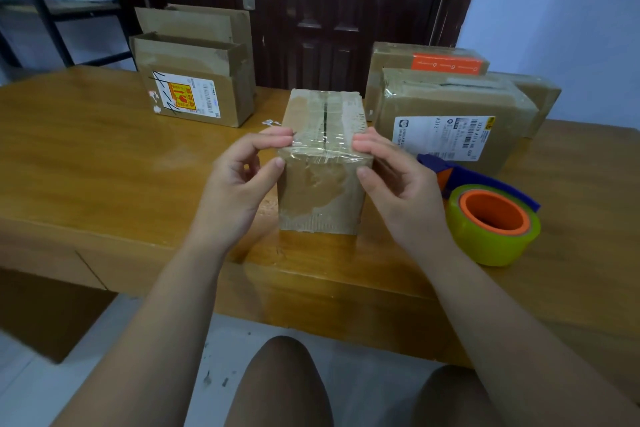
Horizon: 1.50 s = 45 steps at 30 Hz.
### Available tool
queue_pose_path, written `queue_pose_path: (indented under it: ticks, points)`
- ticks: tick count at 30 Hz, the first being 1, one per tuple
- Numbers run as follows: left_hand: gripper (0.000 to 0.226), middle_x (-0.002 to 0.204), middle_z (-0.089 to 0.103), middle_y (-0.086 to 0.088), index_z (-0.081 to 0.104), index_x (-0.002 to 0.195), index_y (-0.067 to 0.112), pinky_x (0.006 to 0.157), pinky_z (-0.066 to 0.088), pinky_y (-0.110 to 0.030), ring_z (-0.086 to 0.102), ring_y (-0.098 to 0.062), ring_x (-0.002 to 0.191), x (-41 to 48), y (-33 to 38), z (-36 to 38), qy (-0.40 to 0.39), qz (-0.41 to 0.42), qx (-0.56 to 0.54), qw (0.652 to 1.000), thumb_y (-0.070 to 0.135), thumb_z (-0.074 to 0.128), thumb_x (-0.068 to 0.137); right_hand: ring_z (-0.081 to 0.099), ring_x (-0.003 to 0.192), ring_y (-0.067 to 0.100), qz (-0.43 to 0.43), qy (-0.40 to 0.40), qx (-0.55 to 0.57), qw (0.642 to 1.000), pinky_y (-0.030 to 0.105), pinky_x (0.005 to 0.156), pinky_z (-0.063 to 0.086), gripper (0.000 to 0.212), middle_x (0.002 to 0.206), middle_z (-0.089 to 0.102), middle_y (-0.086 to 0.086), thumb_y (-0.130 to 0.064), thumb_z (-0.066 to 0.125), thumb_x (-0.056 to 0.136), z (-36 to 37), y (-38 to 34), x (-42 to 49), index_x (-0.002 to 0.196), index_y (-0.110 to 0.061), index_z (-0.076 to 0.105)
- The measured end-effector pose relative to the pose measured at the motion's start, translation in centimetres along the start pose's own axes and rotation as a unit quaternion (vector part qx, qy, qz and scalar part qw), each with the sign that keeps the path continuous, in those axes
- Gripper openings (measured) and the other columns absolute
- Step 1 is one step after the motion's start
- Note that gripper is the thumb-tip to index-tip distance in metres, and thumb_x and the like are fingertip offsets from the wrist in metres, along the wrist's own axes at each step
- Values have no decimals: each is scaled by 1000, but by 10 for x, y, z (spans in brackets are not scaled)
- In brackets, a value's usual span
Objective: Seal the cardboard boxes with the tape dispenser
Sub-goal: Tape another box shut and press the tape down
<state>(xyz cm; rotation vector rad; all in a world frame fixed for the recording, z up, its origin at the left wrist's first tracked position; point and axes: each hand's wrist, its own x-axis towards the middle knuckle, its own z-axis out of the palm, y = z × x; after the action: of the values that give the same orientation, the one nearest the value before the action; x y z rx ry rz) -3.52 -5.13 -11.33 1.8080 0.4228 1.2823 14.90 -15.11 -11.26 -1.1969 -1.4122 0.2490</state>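
Note:
A small cardboard box (320, 198) stands upright on the wooden table (86, 166), its top flaps closed under clear tape. A strip of clear tape (323, 152) stretches across the box's near top edge. My left hand (239, 180) pinches the strip's left end between fingers and thumb. My right hand (398, 180) pinches its right end the same way. The tape dispenser (491, 215), blue with an orange hub and a yellow-green roll, lies on the table just right of my right hand, untouched.
An open cardboard box (197, 94) with a label stands at the back left. Taped boxes (450, 121) are stacked at the back right, close behind the dispenser. A dark door (329, 10) lies beyond the table. My knees sit below the table's front edge.

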Motion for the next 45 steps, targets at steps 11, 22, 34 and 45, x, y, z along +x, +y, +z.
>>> queue_pose_path:
  ticks: [11, 22, 34, 45]
  points:
    - [19, 112, 59, 11, 57, 93, 28, 75, 36, -21, 51, -2, 96, 4, 7, 8, 5, 6, 32, 999, 13, 61, 82, 44, 131, 3, -6, 34, 5, 999, 38, 110, 39, 26, 123, 58, -12, -14, 60, 89, 6, 0, 0, 113, -24, 60]
    - [28, 104, 62, 6, 72, 92, 28, 77, 37, -1, 52, 15, 92, 14, 37, 12, 33, -89, 115, 989, 35, 45, 98, 55, 112, -5, 62, 27, -11, 998, 18, 97, 43, 24, 101, 68, -16, -41, 53, 92, 1, -18, 21, 82, -26, 68]
    - [29, 104, 52, 12, 62, 110, 28, 92, 45, -18, 49, -1, 111, 5, 25, 10, 15, 4, 171, 985, 12, 64, 86, 39, 135, 6, 4, -58, -48, 997, 31, 109, 38, 17, 121, 61, -11, -19, 63, 90, -6, -5, 19, 104, -28, 64]
    - [12, 99, 39, 15, 62, 93, 16, 90, 49, -39, 44, 7, 100, 1, 16, 36, 104, 37, 164, 980, 17, 69, 84, 38, 135, 8, 9, 17, -40, 999, 12, 107, 29, 20, 122, 57, -11, -18, 58, 94, 11, -8, 10, 112, -25, 64]
